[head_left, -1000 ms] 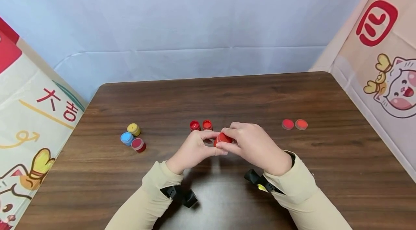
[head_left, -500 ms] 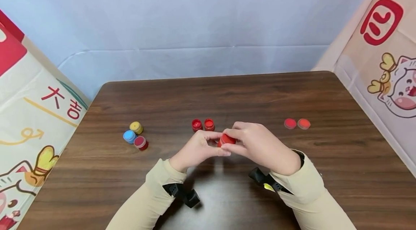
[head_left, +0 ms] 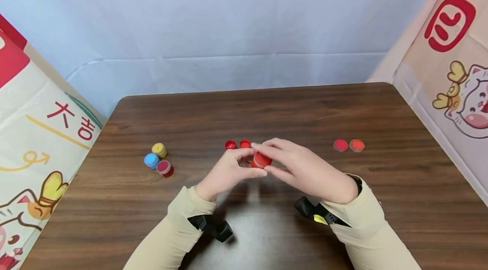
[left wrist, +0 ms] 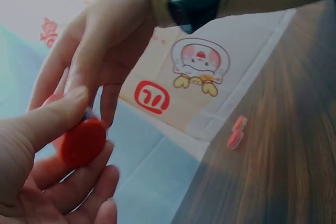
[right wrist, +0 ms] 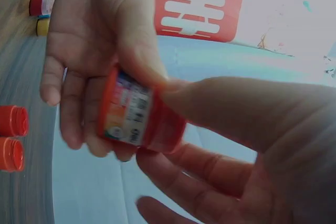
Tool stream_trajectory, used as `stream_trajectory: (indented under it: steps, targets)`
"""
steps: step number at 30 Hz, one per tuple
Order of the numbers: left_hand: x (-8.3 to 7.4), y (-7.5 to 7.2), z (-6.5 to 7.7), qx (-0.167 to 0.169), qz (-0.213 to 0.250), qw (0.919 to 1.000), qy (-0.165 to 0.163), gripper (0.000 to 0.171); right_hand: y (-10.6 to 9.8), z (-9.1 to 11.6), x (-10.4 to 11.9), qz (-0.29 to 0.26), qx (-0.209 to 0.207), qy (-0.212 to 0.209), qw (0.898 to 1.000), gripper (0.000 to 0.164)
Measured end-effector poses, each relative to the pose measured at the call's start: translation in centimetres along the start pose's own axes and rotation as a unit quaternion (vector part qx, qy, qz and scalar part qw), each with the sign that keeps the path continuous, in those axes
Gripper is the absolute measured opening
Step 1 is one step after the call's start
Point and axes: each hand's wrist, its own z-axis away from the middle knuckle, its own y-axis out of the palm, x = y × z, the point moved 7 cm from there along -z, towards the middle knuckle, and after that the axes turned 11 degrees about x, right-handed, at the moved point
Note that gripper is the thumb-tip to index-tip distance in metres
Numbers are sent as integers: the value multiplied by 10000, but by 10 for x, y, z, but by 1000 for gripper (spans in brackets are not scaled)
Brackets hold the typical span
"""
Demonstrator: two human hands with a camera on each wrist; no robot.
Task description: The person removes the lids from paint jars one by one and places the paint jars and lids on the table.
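Left hand (head_left: 228, 170) grips the red jar (head_left: 262, 160), held above the table (head_left: 404, 176); right hand (head_left: 305, 170) pinches its lid end between thumb and fingers. Beyond the hands stand two uncapped jars (head_left: 230, 145); two lids (head_left: 341, 145) lie side by side, right. Pale cloth (head_left: 213, 28) hangs behind.

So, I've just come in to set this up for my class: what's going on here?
A person at a table is holding a small red jar between both hands. The left hand grips the body, and the right hand has its thumb and fingers around the lid, which appears to be on. Just beyond stand two open red jars; two loose lids lie off to the right. Yellow, blue and dark red jars stand grouped at the left, lids on.
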Motion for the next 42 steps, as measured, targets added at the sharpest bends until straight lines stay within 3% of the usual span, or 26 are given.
stream_trajectory:
  steps: [2, 5, 8, 11, 17, 28, 34, 37, 42]
  targets:
    - [-1, -1, -1, -173, -115, 9997, 103, 36, 0, -1, -3, 19, -84, 259, 9996, 56]
    - [-4, -2, -1, -365, -399, 9980, 328, 37, 0, -2, -9, 81, -313, 763, 9966, 63]
    - [-8, -2, 0, -500, -675, 9950, 538, 38, 3, -5, -12, 208, -581, 1199, 9909, 59]
    - [-9, -1, 1, -586, -774, 9938, 540, 36, 5, -6, -13, 271, -822, 1452, 9856, 46]
    - [-5, -4, 0, -842, -667, 9939, 271, 37, 7, -8, -8, 411, -945, 1190, 9875, 30]
    - [-7, -12, 2, -1073, -866, 9893, 486, 36, 4, -8, -5, -42, -589, 492, 9970, 52]
    - [-9, -11, 3, -1039, -949, 9884, 574, 35, 3, -7, -11, -125, -733, 1182, 9902, 61]
    - [-12, -8, 3, -1030, -927, 9892, 473, 33, 4, -5, -15, 79, -944, 1581, 9829, 52]
    - [-15, -6, 3, -1028, -817, 9910, 253, 31, 4, -4, -16, 115, -1054, 1757, 9787, 35]
